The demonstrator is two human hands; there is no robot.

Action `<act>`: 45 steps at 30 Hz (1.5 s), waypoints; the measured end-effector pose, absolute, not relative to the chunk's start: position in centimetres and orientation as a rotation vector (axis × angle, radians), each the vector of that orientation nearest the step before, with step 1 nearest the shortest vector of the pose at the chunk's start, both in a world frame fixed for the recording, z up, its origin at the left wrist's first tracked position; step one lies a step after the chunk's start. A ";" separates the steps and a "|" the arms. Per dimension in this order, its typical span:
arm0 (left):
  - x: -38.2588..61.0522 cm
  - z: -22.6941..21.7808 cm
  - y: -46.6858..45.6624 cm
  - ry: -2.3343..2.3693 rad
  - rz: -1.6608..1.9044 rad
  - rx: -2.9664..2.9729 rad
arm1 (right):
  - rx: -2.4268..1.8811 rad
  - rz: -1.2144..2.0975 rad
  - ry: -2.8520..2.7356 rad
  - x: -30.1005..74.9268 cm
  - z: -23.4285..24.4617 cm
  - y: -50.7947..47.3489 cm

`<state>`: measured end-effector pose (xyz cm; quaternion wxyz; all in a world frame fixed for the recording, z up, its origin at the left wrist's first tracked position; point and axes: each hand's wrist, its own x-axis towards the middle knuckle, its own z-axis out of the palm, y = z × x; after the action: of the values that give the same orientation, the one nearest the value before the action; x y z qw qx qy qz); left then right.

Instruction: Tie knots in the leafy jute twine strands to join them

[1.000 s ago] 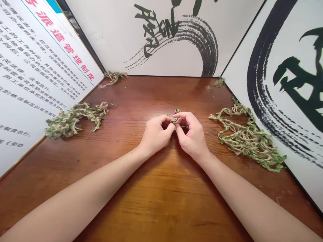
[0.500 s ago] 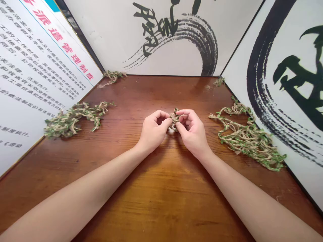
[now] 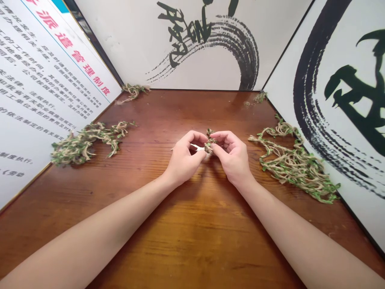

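Opened wider between thumb and forefinger of the left hand (image 3: 184,158) since half a second ago, and drawn slightly outward with the right hand (image 3: 234,155). On the left, curled into a loose ring, bowed apart at thumb and forefinger around a plain gap; at the tips, close against a small bunch of leafy twine (image 3: 208,147). Cannot tell whether gripped there or merely touched. On the right, pinched onto that same bunch at the thumb, arched over it at the forefinger, folded in behind at the other fingers. Placed between both sets of fingertips, over the middle of the wooden table (image 3: 168,233); cannot tell if touching the wood. Lying well apart to the left, in a tangled heap (image 3: 75,148), and to the right, in a larger pile (image 3: 296,168), both of similar twine. Gathered at the far left corner, in a small tuft (image 3: 134,91).
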<state>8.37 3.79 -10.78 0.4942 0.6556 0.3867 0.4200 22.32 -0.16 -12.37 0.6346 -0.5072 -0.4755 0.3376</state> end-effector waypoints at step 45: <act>8.4 -10.9 3.6 1.018 1.167 1.583 | -1.188 0.768 -1.131 22.1 -12.7 -0.2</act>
<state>8.36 3.61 -10.91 0.4470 0.6394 0.4113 0.4713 22.14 -0.17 -12.72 0.6170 -0.5162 -0.4914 0.3337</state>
